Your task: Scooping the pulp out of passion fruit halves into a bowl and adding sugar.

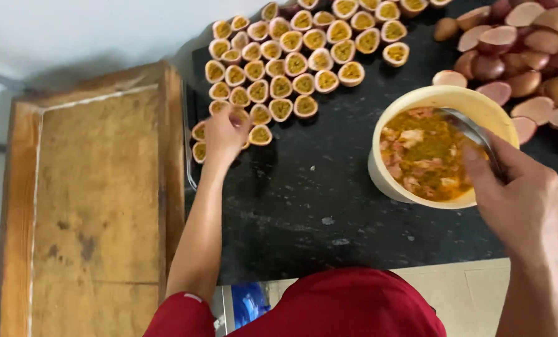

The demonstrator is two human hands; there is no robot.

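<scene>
- Presently, left hand reaches over the halved passion fruits on the black counter, fingers curled onto one half.
- Right hand grips a metal spoon, its tip in the cream bowl of pulp.
- Emptied shells piled just beyond the bowl.

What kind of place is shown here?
Probably a food-preparation kitchen: rows of halved passion fruits on a black counter, a cream bowl of scooped pulp, and a heap of emptied shells.

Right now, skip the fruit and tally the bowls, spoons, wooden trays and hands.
Cream round plastic bowl: 1
Metal spoon: 1
Shallow wooden tray: 1
Bare hands, left hand and right hand: 2
Total: 5
</scene>
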